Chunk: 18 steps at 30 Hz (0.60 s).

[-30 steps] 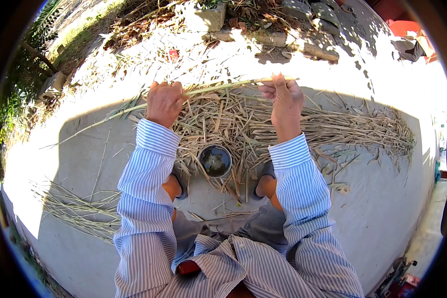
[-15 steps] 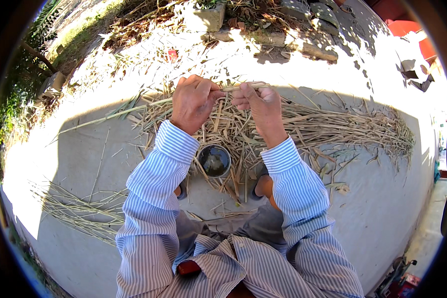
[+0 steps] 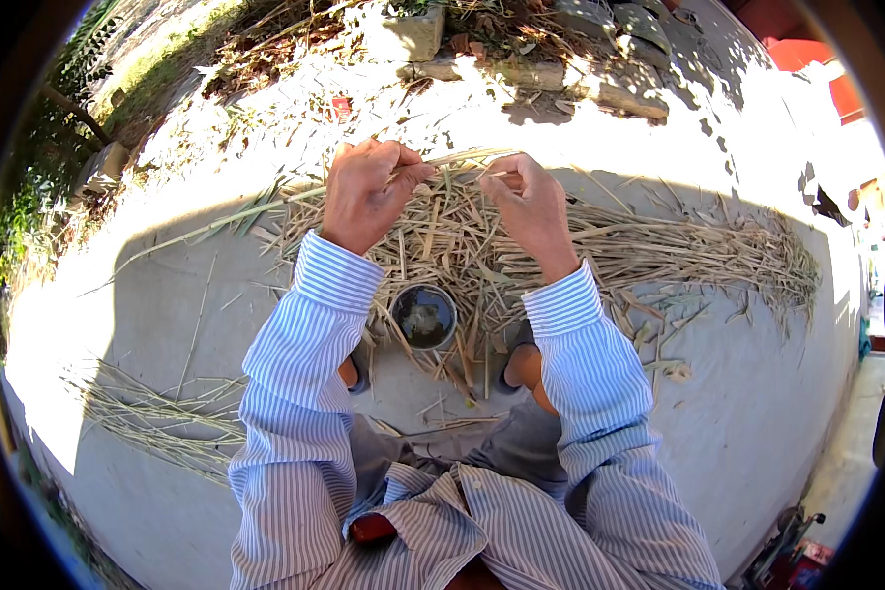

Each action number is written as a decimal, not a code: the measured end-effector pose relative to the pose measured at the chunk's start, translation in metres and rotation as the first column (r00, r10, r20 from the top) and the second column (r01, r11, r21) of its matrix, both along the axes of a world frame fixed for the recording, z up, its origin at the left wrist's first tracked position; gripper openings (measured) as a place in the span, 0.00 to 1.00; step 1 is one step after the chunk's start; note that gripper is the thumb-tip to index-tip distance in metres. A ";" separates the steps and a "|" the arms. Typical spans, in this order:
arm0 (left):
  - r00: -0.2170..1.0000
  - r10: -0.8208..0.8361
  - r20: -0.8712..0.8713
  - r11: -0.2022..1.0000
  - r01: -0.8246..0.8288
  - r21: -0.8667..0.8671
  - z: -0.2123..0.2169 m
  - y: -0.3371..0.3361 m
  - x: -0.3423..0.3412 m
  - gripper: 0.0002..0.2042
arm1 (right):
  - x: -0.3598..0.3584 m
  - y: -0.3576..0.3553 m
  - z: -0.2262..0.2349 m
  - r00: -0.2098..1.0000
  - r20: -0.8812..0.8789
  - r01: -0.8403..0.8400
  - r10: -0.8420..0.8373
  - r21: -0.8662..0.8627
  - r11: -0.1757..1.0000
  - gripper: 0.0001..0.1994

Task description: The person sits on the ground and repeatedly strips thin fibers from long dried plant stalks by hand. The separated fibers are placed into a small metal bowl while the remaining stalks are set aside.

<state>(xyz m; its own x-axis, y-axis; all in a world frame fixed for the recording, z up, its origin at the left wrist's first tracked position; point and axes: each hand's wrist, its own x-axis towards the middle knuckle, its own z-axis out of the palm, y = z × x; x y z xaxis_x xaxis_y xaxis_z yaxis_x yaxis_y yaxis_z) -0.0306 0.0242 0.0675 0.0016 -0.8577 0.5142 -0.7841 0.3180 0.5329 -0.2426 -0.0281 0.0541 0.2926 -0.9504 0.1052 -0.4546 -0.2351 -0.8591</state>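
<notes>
Stalk [image 3: 303, 195] aslant above straw [image 3: 441, 241], pinched by left hand [image 3: 366, 199]. Right hand [image 3: 531, 208] near stalk's right end, thumb and fingers pressed together; cannot tell what lies between. Step: seemingly working that end. Next move calls for steady left pinch.

Harsh sunlit glare, curved dark rim.

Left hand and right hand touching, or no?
Apart. The head view shows it: a clear gap separates the fingers of the left hand and right hand, with straw showing through.
</notes>
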 end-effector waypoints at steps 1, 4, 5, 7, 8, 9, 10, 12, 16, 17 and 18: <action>1.000 -0.003 0.020 0.999 0.002 0.039 -0.002 0.001 0.001 0.09 | 0.000 -0.003 0.003 0.977 0.211 -0.034 0.029 0.021 0.999 0.14; 0.999 -0.050 0.009 0.991 0.048 0.126 -0.012 0.001 0.004 0.09 | -0.003 0.001 0.009 0.880 0.472 -0.041 -0.052 0.184 0.982 0.15; 0.995 -0.089 -0.040 0.987 0.093 0.131 -0.016 0.000 0.004 0.09 | -0.002 0.002 0.007 0.889 0.451 -0.015 -0.084 0.211 0.977 0.14; 0.971 -0.178 -0.159 0.972 0.198 0.123 -0.016 -0.003 -0.001 0.10 | 0.002 0.004 0.003 0.883 0.461 -0.004 -0.091 0.201 0.980 0.13; 0.976 -0.154 -0.157 0.974 0.176 0.140 -0.015 -0.005 -0.006 0.10 | 0.005 0.005 0.001 0.868 0.492 -0.019 -0.065 0.164 0.986 0.13; 0.979 -0.130 -0.154 0.976 0.154 0.155 -0.015 -0.005 -0.013 0.10 | 0.007 0.006 0.000 0.852 0.522 -0.032 -0.039 0.126 0.992 0.12; 0.983 -0.104 -0.150 0.976 0.130 0.175 -0.015 -0.005 -0.018 0.10 | 0.008 0.007 0.001 0.855 0.517 -0.031 -0.043 0.134 0.990 0.12; 0.852 -0.006 -0.523 0.958 0.155 0.243 -0.017 -0.005 -0.026 0.07 | 0.008 0.007 0.005 0.861 0.507 -0.030 -0.051 0.150 0.988 0.11; 0.554 0.000 -0.832 0.961 0.229 0.152 -0.017 -0.013 -0.014 0.04 | 0.011 0.008 0.000 0.878 0.479 -0.068 -0.019 0.163 0.984 0.12; 0.645 -0.003 -0.764 0.963 0.206 0.171 -0.023 -0.012 -0.006 0.04 | 0.017 0.012 0.004 0.871 0.492 -0.101 0.001 0.176 0.979 0.12; 0.727 0.001 -0.686 0.966 0.177 0.189 -0.027 -0.008 0.003 0.04 | 0.023 0.017 0.006 0.864 0.503 -0.139 0.027 0.187 0.972 0.12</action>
